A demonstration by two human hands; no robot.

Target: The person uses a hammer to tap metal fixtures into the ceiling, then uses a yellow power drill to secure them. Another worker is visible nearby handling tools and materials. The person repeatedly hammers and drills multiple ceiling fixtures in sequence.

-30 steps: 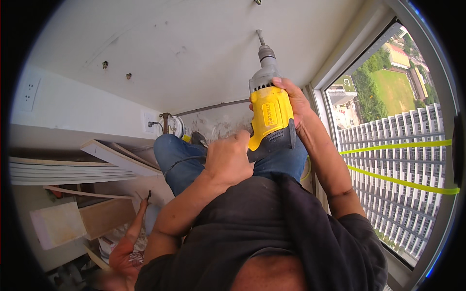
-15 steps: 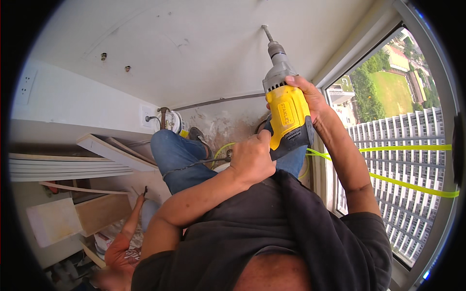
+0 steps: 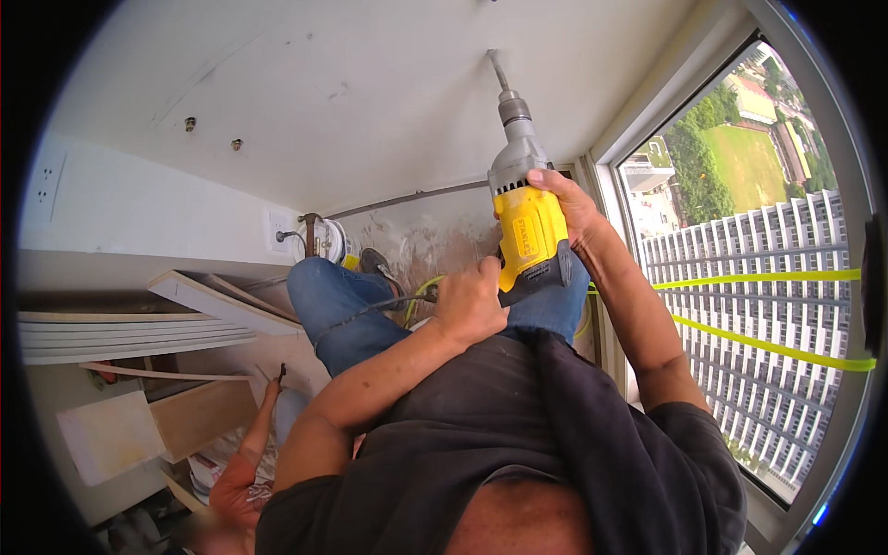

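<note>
A yellow and grey power drill [image 3: 527, 227] points up, its long bit [image 3: 498, 69] reaching a white surface [image 3: 370, 83]. My right hand [image 3: 569, 208] is wrapped around the drill's yellow body from the right side. My left hand [image 3: 472, 301] grips the dark rear handle lower down, where a black cord leaves it. Both arms rise past my dark shirt and blue jeans [image 3: 342, 305].
A large window [image 3: 758, 277] with two yellow tape strips [image 3: 768, 277] fills the right. White boards [image 3: 139, 328] are stacked at the left. Another person's arm [image 3: 254, 435] holds a small tool at lower left. Two fasteners [image 3: 190, 122] stick out of the white surface.
The drill and both hands have shifted slightly to the right and tilted more upright. The bit stays at the white surface.
</note>
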